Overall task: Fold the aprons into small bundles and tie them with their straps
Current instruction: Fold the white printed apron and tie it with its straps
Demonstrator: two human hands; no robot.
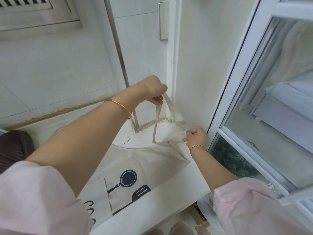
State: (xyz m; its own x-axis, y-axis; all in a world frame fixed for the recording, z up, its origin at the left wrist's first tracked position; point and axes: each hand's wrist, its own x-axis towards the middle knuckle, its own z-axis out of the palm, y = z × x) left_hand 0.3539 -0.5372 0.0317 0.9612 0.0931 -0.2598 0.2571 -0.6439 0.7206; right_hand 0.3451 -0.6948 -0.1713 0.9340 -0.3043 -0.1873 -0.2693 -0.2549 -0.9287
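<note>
A beige apron (135,163) printed with a black pan and spatula lies spread on a white counter (169,195). Its neck strap (171,114) rises as a loop above the bib. My left hand (153,89) pinches the top of that loop, held high near the wall corner. My right hand (196,135) grips the strap's lower right end, close to the bib's top corner. The strap is stretched between the two hands. My left forearm hides part of the apron's left side.
A dark striped cloth (14,148) sits at the counter's left. A metal pipe (118,56) runs down the tiled wall to the corner. A white-framed glass door (254,99) stands at the right. The counter's front edge drops off near my right elbow.
</note>
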